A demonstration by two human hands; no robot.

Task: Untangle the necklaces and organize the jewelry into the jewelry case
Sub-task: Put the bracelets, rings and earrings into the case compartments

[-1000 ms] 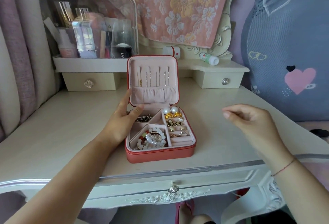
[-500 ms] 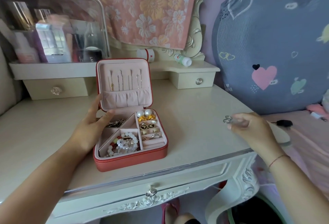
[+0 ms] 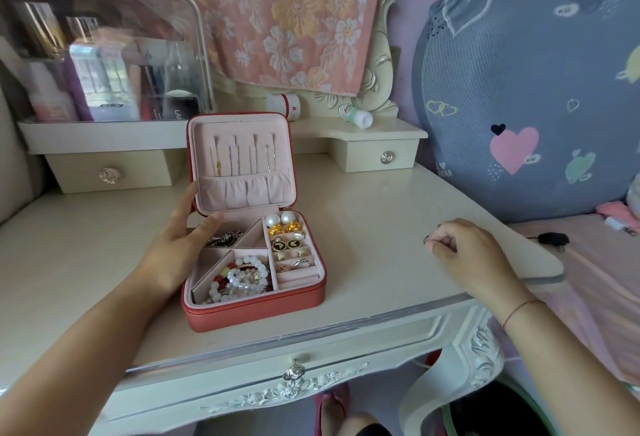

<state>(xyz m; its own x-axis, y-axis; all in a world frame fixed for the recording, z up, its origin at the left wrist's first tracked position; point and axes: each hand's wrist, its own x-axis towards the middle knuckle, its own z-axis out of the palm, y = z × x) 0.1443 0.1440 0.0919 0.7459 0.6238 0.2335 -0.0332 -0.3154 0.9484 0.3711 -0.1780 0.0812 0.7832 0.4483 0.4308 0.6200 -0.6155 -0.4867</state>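
The left hand [image 3: 173, 252] lies straight-fingered against the left side of the open red jewelry case [image 3: 256, 311], thumb over its rim beside the tangled chains [image 3: 225, 238], while the right hand [image 3: 467, 252] rests well apart on the dressing table [image 3: 381, 227], fingers curled, whether around anything I cannot tell.

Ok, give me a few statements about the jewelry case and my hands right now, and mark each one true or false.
1. The lid of the jewelry case stands open. True.
2. The right hand is reaching into the case. False: it rests on the table to the right, apart from the case, fingers curled.
3. Two pearl earrings sit at the back right of the case. True.
4. The beaded bracelets lie on the table beside the case. False: they are in the case's front left compartment.
5. The left hand touches the case's left side. True.
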